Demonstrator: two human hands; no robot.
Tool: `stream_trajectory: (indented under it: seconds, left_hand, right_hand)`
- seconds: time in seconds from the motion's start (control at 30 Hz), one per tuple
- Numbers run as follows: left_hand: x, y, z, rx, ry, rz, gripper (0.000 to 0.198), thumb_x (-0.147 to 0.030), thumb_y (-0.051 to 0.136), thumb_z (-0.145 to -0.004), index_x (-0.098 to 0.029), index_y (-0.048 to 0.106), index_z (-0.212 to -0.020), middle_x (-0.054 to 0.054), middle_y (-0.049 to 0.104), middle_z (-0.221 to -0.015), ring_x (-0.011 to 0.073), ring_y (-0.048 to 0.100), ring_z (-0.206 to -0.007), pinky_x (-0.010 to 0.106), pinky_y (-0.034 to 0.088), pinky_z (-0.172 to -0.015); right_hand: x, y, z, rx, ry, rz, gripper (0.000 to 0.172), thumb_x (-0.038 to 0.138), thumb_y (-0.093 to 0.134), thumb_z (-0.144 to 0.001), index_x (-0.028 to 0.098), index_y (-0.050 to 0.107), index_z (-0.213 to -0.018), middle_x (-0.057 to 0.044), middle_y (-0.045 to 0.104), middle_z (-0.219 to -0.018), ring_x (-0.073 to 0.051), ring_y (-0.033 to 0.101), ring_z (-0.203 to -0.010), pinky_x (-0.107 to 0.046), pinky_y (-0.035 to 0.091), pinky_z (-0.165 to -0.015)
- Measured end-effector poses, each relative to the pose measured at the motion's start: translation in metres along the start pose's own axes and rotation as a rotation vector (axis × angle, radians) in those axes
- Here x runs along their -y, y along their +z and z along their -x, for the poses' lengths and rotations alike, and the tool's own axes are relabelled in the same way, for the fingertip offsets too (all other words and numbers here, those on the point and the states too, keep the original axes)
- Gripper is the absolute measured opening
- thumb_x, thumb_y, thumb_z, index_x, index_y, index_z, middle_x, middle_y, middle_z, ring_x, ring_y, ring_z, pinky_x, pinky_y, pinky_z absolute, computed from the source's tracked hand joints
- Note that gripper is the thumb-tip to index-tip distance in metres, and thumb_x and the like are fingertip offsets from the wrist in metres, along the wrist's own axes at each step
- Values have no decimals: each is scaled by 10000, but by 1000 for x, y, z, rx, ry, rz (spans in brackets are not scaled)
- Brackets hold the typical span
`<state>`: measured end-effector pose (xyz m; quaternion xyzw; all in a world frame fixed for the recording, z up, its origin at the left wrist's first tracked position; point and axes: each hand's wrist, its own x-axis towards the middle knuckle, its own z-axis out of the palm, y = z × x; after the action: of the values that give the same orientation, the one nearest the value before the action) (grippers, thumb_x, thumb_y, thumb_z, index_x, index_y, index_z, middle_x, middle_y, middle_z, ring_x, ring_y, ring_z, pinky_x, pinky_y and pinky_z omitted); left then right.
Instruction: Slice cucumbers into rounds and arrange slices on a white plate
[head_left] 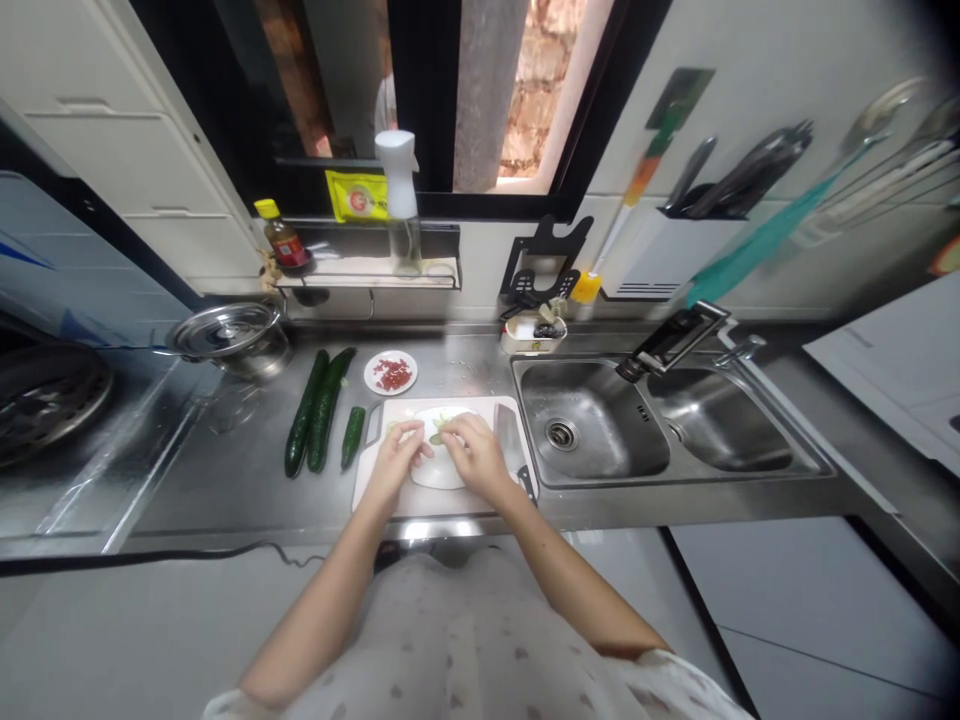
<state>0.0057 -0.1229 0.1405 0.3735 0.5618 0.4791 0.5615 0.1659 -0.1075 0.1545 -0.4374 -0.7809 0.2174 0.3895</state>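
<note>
Pale green cucumber pieces (437, 432) lay on a white plate (439, 477) set on a white cutting board (486, 408) beside the sink (600, 430); the left hand (397, 457) and right hand (474, 455) met over them, fingers curled with tips at the pieces, though whether they gripped any could not be told; a knife (510, 438) rested on the board's right edge; whole cucumbers (315, 410) lay to the left; on the window ledge a yellow packet (356, 195) bore a red round mark, its writing too small to read.
</note>
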Motion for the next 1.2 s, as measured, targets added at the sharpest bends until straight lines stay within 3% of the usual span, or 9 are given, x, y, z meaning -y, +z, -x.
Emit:
stream_trajectory:
  seconds: [0.2, 0.33, 0.57, 0.8, 1.2]
  left_hand:
    - [-15, 7, 4, 57, -121, 148, 631, -420, 780, -631, -179, 565, -1173, -29, 621, -678, 67, 481, -556, 177, 322, -537]
    - [-15, 7, 1, 73, -54, 181, 619, -363, 794, -623, -178, 563, -1168, -68, 553, -607, 60, 470, -552, 176, 327, -560]
    - [-14, 8, -2, 106, 99, 118, 576, -320, 788, -631, -178, 550, -1136, -1, 665, -791, 128, 614, -755, 252, 443, -755]
    - [-15, 12, -7, 114, 227, 1, 513, -299, 745, -676, -186, 534, -1129, -29, 625, -739, 107, 589, -702, 234, 436, -716]
    - [10, 33, -29, 171, 237, -34, 472, -293, 715, -693, -173, 551, -1120, -26, 609, -728, 101, 570, -658, 218, 424, -655]
  right_hand:
    - [-3, -2, 1, -18, -120, 28, 231, 264, 451, -958, 207, 671, -916, -62, 618, -883, -191, 533, -894, -338, 417, -832]
    - [-4, -4, 2, -12, -130, 40, 220, 274, 455, -959, 206, 664, -941, -62, 613, -885, -193, 529, -894, -339, 418, -830]
    - [-7, -6, 2, 5, -113, 62, 225, 290, 439, -963, 191, 636, -919, -71, 622, -894, -196, 529, -894, -339, 408, -831]
    - [-8, -8, 1, 29, -29, 47, 192, 274, 456, -934, 191, 610, -854, -59, 605, -870, -187, 520, -874, -320, 399, -823]
    - [-34, -13, 3, 50, 195, -142, 151, 220, 492, -842, 185, 583, -726, -16, 600, -745, -144, 539, -759, -251, 407, -714]
